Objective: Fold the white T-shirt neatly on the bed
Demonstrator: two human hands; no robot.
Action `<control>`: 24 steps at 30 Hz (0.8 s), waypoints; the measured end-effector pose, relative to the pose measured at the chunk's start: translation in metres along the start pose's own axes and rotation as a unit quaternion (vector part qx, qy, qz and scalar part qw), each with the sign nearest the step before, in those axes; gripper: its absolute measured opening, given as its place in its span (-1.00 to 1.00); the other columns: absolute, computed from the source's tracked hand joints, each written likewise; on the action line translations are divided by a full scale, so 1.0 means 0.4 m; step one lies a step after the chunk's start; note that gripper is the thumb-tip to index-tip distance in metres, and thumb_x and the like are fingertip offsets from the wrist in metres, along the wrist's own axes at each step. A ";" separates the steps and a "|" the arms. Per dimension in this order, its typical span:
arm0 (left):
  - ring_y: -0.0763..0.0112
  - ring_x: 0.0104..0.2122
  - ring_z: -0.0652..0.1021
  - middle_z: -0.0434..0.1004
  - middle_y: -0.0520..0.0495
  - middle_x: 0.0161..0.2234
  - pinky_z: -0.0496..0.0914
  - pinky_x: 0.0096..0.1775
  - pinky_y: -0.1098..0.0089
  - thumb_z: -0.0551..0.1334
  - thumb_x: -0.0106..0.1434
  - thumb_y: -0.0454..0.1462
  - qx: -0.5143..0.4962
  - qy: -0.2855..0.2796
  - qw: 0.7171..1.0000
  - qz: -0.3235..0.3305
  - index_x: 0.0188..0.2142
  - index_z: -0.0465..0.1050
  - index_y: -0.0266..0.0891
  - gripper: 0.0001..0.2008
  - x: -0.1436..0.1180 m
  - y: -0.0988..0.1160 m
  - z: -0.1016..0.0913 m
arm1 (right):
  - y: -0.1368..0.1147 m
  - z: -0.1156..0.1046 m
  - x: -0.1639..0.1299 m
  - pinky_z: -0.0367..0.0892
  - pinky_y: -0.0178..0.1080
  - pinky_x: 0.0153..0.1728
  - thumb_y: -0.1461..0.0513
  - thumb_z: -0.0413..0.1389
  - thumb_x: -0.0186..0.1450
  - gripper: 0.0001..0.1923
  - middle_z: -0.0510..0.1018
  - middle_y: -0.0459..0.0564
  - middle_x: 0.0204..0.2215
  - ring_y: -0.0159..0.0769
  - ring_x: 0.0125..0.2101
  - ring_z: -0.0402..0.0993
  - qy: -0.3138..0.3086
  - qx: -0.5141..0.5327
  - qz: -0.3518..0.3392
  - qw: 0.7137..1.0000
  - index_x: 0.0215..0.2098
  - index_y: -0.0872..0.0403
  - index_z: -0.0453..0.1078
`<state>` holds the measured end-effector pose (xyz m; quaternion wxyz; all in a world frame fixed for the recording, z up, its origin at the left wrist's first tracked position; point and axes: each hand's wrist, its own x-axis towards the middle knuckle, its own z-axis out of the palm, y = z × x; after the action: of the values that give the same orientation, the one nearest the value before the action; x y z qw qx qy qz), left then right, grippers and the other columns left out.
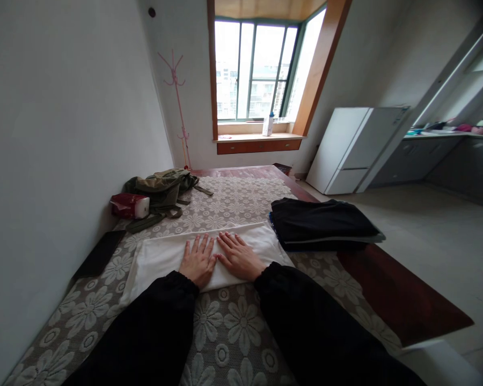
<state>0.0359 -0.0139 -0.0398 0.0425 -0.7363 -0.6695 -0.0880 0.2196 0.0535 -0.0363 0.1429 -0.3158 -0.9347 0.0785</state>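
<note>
1. White folded cloth (161, 257) lies flat across the near middle of the bed (225, 343), which is covered with a flower-patterned lace spread.
2. The left hand (198, 261) rests palm down on the cloth, fingers spread and flat, gripping nothing.
3. The right hand (238, 256) lies just beside it, also palm down and flat on the cloth, fingers stretched out; the two hands touch at the thumbs.
4. Both arms wear black sleeves gathered at the wrist.
5. A stack of folded dark clothes (324, 224) sits on the bed to the right of the white cloth, touching or just overlapping its right end.
6. An olive-green backpack (163, 186) lies farther back on the left, near the wall, with a red and white packet (130, 206) just beside it.
7. A flat black object (100, 254) lies at the left edge of the bed by the wall.
8. Beyond the bed stand a pink coat stand (178, 102) in the corner, a window with a bottle (268, 124) on its sill, and a white fridge (352, 147) to the right.
</note>
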 end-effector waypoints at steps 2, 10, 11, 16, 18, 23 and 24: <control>-0.03 0.44 0.07 0.10 -0.16 0.45 -0.04 0.36 -0.20 -0.07 0.46 -0.13 0.001 0.000 1.000 -0.001 0.45 0.07 -0.14 -0.40 0.000 0.001 -0.001 | 0.000 -0.001 0.000 -0.13 0.08 0.42 -0.04 -0.21 0.54 -0.32 0.05 0.18 0.45 -0.04 0.45 -0.10 -0.001 -0.002 0.000 1.000 0.48 0.18 -0.01; -0.06 0.44 0.07 0.09 -0.19 0.45 -0.01 0.36 -0.20 -0.08 0.47 -0.11 0.007 -0.016 1.000 -0.010 0.43 0.10 -0.19 -0.41 0.001 0.010 -0.017 | -0.005 -0.011 -0.003 -0.13 0.06 0.42 0.00 -0.20 0.54 -0.33 0.05 0.18 0.45 -0.04 0.45 -0.10 -0.010 -0.003 0.002 1.000 0.47 0.20 0.01; -0.06 0.44 0.07 0.08 -0.20 0.46 -0.01 0.35 -0.20 -0.08 0.47 -0.11 0.007 -0.017 1.000 -0.010 0.43 0.10 -0.20 -0.41 0.001 0.011 -0.018 | -0.005 -0.011 -0.004 -0.13 0.06 0.42 0.00 -0.20 0.54 -0.34 0.04 0.18 0.46 -0.05 0.45 -0.10 -0.011 -0.004 0.003 1.000 0.47 0.20 0.01; -0.10 0.44 0.07 0.07 -0.22 0.46 0.00 0.34 -0.22 -0.09 0.47 -0.12 -0.001 -0.020 1.000 -0.006 0.42 0.12 -0.24 -0.40 0.001 0.011 -0.021 | -0.004 -0.010 -0.003 -0.11 0.07 0.42 -0.01 -0.19 0.54 -0.34 0.09 0.19 0.44 -0.05 0.44 -0.07 -0.005 -0.005 0.002 1.000 0.46 0.20 0.03; -0.10 0.44 0.08 0.08 -0.23 0.45 0.01 0.34 -0.23 -0.09 0.47 -0.11 -0.004 -0.022 1.000 -0.006 0.42 0.12 -0.24 -0.40 0.002 0.010 -0.021 | -0.004 -0.008 -0.002 -0.09 0.08 0.41 0.00 -0.18 0.54 -0.35 0.12 0.19 0.43 -0.04 0.44 -0.05 0.001 -0.003 0.001 1.000 0.45 0.19 0.06; -0.07 0.44 0.08 0.08 -0.20 0.46 0.04 0.33 -0.23 -0.11 0.48 -0.08 -0.005 -0.028 1.000 -0.009 0.43 0.11 -0.20 -0.40 0.001 0.010 -0.026 | -0.003 -0.005 -0.002 -0.04 0.11 0.39 0.04 -0.11 0.53 -0.42 0.23 0.17 0.39 -0.02 0.42 0.02 0.020 0.005 -0.011 1.000 0.41 0.12 0.14; -0.06 0.44 0.08 0.08 -0.19 0.46 0.04 0.33 -0.22 -0.12 0.48 -0.07 -0.006 -0.029 1.000 -0.009 0.43 0.11 -0.20 -0.40 0.000 0.010 -0.027 | -0.004 -0.005 -0.002 -0.04 0.12 0.39 0.05 -0.09 0.52 -0.43 0.25 0.17 0.38 -0.01 0.41 0.03 0.024 0.007 -0.013 1.000 0.40 0.11 0.16</control>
<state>0.0392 -0.0162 -0.0289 0.0175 -0.7330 -0.6763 -0.0708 0.2199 0.0520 -0.0343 0.1683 -0.3048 -0.9344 0.0752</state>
